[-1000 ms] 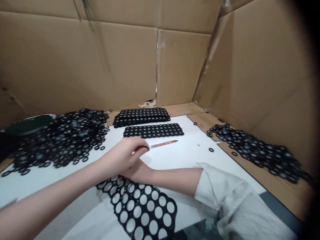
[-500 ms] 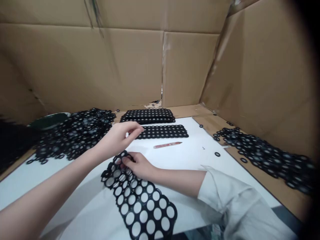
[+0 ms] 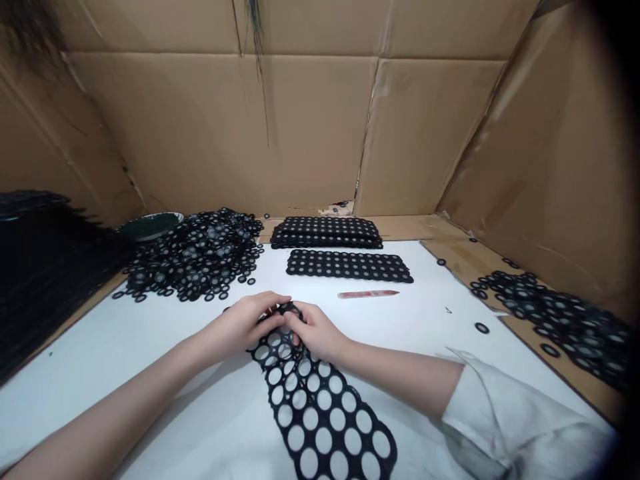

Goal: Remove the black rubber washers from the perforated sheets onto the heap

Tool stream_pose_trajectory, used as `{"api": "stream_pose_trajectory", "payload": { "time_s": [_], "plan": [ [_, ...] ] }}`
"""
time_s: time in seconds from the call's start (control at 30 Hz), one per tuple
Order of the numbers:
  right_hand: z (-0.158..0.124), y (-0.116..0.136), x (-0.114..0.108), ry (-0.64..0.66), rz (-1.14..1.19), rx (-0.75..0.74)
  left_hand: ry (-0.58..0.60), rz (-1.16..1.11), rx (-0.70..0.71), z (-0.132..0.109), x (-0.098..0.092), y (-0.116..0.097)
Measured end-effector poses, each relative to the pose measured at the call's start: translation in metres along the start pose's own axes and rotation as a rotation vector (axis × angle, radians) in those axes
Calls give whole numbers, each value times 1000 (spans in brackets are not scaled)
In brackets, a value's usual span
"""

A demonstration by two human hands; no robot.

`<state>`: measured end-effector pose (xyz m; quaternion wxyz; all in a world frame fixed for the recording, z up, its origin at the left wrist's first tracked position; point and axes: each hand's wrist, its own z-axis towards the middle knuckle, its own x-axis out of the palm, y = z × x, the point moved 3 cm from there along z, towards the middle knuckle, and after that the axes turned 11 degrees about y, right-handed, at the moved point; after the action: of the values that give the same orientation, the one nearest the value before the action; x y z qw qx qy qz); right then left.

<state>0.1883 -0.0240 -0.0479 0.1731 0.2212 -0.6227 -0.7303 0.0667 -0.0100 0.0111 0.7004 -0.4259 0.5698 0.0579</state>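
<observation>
A black perforated strip (image 3: 320,407) with round holes lies on the white tabletop (image 3: 150,347), running from the near edge toward the middle. Both hands meet at its far end. My left hand (image 3: 245,323) curls its fingers onto that end from the left. My right hand (image 3: 313,330) pinches the same end from the right, fingers pressed on the black web. A white sleeve covers my right forearm.
A heap of black rings (image 3: 197,253) lies at the back left beside a green dish (image 3: 150,225). A stack of perforated strips (image 3: 327,231) and a single strip (image 3: 349,265) lie behind a red pen (image 3: 367,294). More rings (image 3: 555,313) cover the right. Cardboard walls surround the table.
My left hand came down from above the table and joined my right hand on the far end of the strip. The view has shifted left.
</observation>
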Motion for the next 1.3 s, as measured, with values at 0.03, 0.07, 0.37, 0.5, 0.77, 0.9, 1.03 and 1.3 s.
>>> {"api": "stream_pose_trajectory", "payload": {
  "time_s": [0.03,0.07,0.37,0.5,0.77,0.9,1.03,1.3],
  "plan": [
    [0,0,0,-6,-15,4,-16,4,2,-1,1,2],
    [-1,1,-1,-7,-28,6,-36,6,-3,-2,2,4],
    [-4,4,6,44,-75,-26,-262,-212,-170,-7,1,13],
    [-4,0,7,17,27,25,-718,-307,-245,-15,-21,35],
    [-2,0,2,-40,159,42,-416,-14,-249,-8,7,20],
    [-4,6,3,-36,155,57,-371,-3,-203,-6,19,11],
    [-3,6,5,-48,94,96,-429,51,-117,-9,15,9],
    [2,-7,-3,-159,311,96,-398,253,-40,-17,21,9]
  ]
}}
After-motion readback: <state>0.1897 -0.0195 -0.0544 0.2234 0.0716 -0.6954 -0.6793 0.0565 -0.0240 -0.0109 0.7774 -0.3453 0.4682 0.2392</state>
